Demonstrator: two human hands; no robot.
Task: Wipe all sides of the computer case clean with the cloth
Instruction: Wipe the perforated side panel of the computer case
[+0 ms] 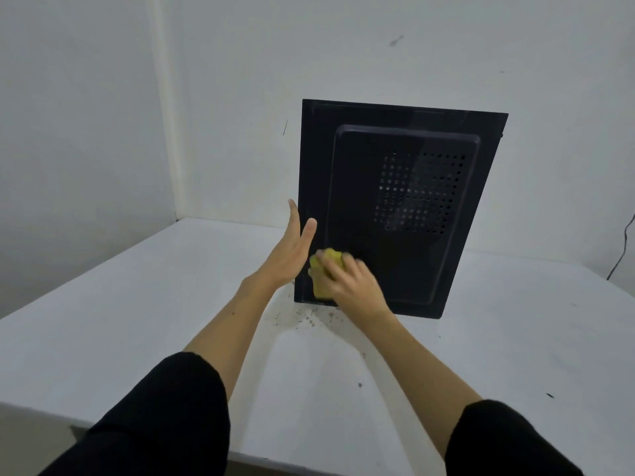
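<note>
- Black computer case [395,214] stands upright at the table's [137,321] twelve o'clock.
- Right hand [347,281] grips the yellow cloth [324,273] against the panel's seven o'clock corner.
- Left hand [292,249], fingers straight, braces the nine o'clock edge; hard pressure could tip the case backward.

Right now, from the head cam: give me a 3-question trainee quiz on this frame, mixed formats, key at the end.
1. True or false: the computer case lies flat on the table.
2. Multiple choice: which hand holds the yellow cloth? A) left hand B) right hand C) neither
3. Fill in: the cloth is pressed against the lower ____ corner of the panel facing the camera, as seen in the picture.

Key
1. False: it stands upright, its vented side panel facing the camera.
2. B: the right hand grips the cloth; the left hand rests open against the case's left edge.
3. left
</note>
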